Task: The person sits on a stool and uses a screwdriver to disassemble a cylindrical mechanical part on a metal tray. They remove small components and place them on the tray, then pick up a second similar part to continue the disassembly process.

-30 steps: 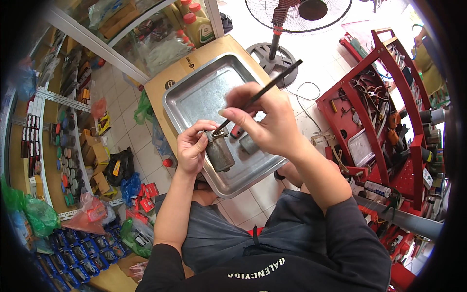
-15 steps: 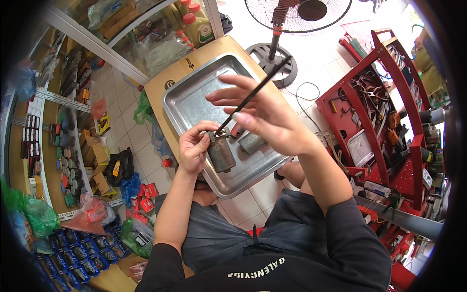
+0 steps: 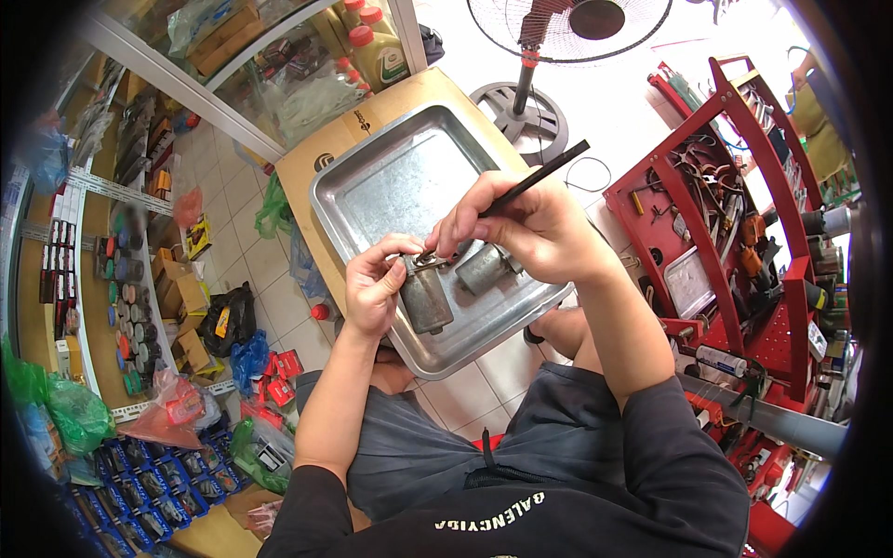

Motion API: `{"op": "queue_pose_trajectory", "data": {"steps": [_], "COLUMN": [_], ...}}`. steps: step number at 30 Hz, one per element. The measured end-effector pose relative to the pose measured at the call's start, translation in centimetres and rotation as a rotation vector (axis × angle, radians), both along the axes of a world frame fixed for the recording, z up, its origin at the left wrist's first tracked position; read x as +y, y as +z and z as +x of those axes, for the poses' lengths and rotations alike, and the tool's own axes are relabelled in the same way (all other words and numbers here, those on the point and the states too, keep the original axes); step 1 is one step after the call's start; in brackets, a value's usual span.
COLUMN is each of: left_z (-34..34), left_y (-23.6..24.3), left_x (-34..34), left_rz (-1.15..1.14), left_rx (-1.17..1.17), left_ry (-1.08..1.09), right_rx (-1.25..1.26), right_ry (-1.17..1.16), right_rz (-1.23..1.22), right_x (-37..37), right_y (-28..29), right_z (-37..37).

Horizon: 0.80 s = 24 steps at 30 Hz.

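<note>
My left hand (image 3: 374,293) pinches the top end of a worn grey metal cylinder (image 3: 429,304), which looks like a small motor with a flanged end. This cylinder is over the near left part of a shallow metal tray (image 3: 339,219). In my right hand (image 3: 541,234) is a slim black rod (image 3: 551,169), slanting up and to the right. The rod's lower part is hidden by my fingers, whose tips come close to the cylinder's top end. A second grey metal cylinder (image 3: 484,271) lies in the tray under my right hand.
The tray rests on a cardboard box (image 3: 302,181). Shelves of parts (image 3: 139,307) run along the left, with blue bins (image 3: 139,484) below. A standing fan (image 3: 535,112) is beyond the box. On the right stands a red tool rack (image 3: 684,191). Oil bottles (image 3: 377,56) stand behind glass.
My right hand has come down and left, from open fingers beside the rod to a closed grip on it. The rod's upper end has shifted right and lower. My left hand keeps its hold.
</note>
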<state>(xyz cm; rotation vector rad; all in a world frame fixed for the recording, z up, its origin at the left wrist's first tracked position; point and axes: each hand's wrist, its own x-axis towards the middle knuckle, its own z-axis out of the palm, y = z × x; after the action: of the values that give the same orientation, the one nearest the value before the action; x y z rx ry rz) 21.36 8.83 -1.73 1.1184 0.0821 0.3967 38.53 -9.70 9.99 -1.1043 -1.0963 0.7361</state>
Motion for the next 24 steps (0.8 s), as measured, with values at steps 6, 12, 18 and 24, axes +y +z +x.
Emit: {"op": "queue_pose_trajectory", "data": {"steps": [6, 12, 18, 24], "left_z": [0.0, 0.1, 0.1, -0.2], "left_y": [-0.1, 0.4, 0.4, 0.1], "left_x": [0.0, -0.1, 0.1, 0.2], "left_rz": [0.027, 0.184, 0.094, 0.064], "left_rx": [-0.005, -0.061, -0.024, -0.003], "left_ry": [0.002, 0.000, 0.031, 0.054], "right_rx": [-0.038, -0.050, -0.170, -0.274], "right_ry": [-0.087, -0.172, -0.161, -0.123], "right_rz": [0.105, 0.048, 0.032, 0.039], "right_x": [0.5, 0.4, 0.5, 0.7], "right_y": [-1.2, -1.3, -0.6, 0.2], "right_z": [-0.3, -0.6, -1.0, -1.0]}}
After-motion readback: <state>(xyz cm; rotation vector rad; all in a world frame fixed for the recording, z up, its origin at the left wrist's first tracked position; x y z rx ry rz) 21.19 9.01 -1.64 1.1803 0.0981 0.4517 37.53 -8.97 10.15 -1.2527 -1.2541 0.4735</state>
